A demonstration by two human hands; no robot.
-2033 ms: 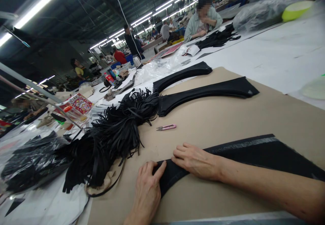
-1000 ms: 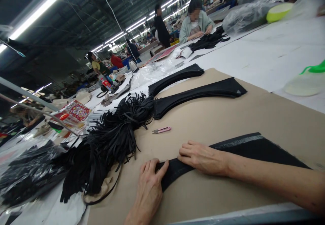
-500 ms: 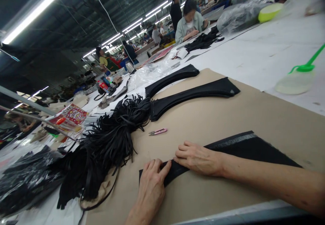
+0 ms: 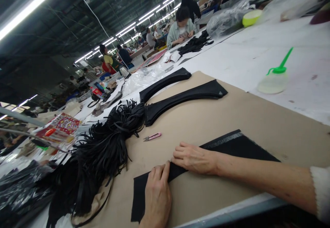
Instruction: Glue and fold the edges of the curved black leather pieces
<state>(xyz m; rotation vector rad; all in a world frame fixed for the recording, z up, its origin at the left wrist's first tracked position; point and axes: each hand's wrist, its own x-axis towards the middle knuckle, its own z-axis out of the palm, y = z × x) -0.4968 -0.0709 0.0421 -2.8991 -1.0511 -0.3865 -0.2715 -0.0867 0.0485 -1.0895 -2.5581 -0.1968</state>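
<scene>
A long black panel (image 4: 247, 149) of thin, flexible material, curved along its near side, lies across the brown sheet. A greyish streak runs along its far edge at the right. My left hand (image 4: 157, 195) presses on its narrower left part, fingers together and thumb against the far edge. Close beside it, my right hand (image 4: 194, 158) bears on the same edge with curled fingers. The fingertips of both hands almost meet there, and the material beneath them is hidden. Pink-handled thread snips (image 4: 152, 137) lie beyond my hands, untouched.
Two stacks of curved black panels, one nearer (image 4: 185, 97) and one farther (image 4: 165, 81), lie beyond. Left is a heap of black strips (image 4: 110, 145). A green-nozzled bottle (image 4: 273, 83) stands right on the white tabletop (image 4: 304, 104). A person (image 4: 182, 29) sits across the table.
The view has swung right, so everything sits farther left. My left hand has shifted right along the panel, uncovering more of its left end. My right hand keeps much the same place on the edge.
</scene>
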